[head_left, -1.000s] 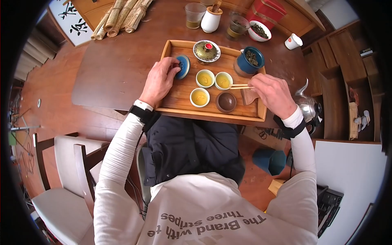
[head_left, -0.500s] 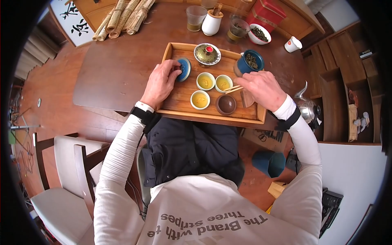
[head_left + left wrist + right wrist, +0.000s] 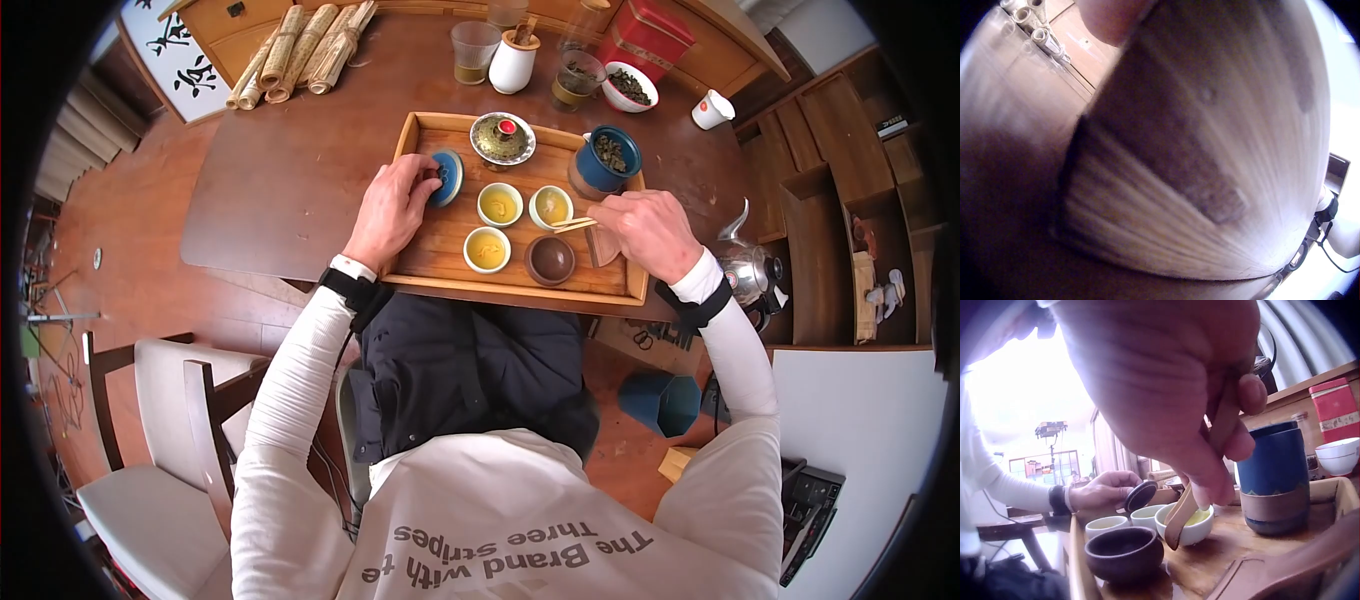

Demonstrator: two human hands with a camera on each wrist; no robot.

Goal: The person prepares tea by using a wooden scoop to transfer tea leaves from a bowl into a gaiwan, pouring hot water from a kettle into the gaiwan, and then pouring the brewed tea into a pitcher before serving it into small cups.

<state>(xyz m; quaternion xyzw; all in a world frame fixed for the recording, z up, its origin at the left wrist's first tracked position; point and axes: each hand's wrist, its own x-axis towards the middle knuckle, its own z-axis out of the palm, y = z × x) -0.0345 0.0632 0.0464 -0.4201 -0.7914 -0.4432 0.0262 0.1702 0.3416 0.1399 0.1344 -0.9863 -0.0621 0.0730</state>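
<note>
In my left hand (image 3: 393,208) I hold a round blue lid (image 3: 446,179) tilted up on its edge, over the left side of the wooden tray (image 3: 415,272). My right hand (image 3: 650,230) pinches wooden tongs (image 3: 574,225), whose tips straddle the rim of a small white cup (image 3: 1202,534) of yellow tea. Two more filled cups, one beside it (image 3: 500,204) and one nearer me (image 3: 487,250), stand to its left. A dark brown cup (image 3: 550,260) sits in front. Behind my right hand stands a blue pot (image 3: 606,160) with leaves in it.
A lidded gaiwan (image 3: 502,139) stands at the tray's back; a brown wooden piece (image 3: 602,247) lies under my right hand. Beyond are glasses (image 3: 474,52), a white holder (image 3: 513,65), a bowl of leaves (image 3: 630,87) and bamboo scrolls (image 3: 302,50). A steel kettle (image 3: 742,262) stands right.
My right hand went forward and left with the tongs, then came back slightly. The gripped cup has shifted a little right, away from its neighbour. My left hand and the lid stay about in place.
</note>
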